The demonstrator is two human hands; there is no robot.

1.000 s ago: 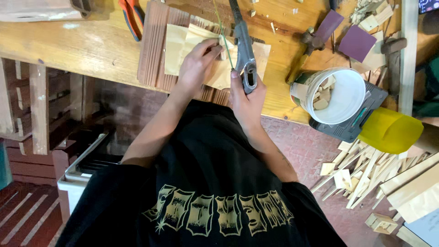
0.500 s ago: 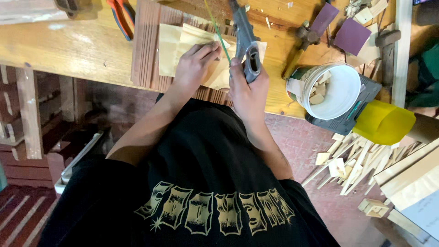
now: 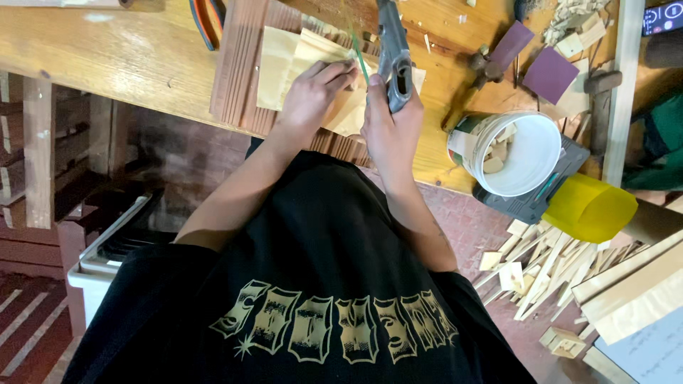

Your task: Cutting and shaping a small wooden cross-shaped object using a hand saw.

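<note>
While it lies at the bench's near edge, the pale wood sheet [image 3: 324, 71] shows a flat, light yellow face with straight cut edges, stacked over a ribbed brown board [image 3: 238, 64]. The left hand [image 3: 313, 92] presses it down, fingers together and bent at the tips. Just beside it, the right hand [image 3: 391, 124] wraps closed around a grey metal hand tool [image 3: 393, 53], with a thin green stick [image 3: 359, 57] rising between both hands. Toward the bench's right end stands a white bucket [image 3: 530, 178] of wood scraps.
</note>
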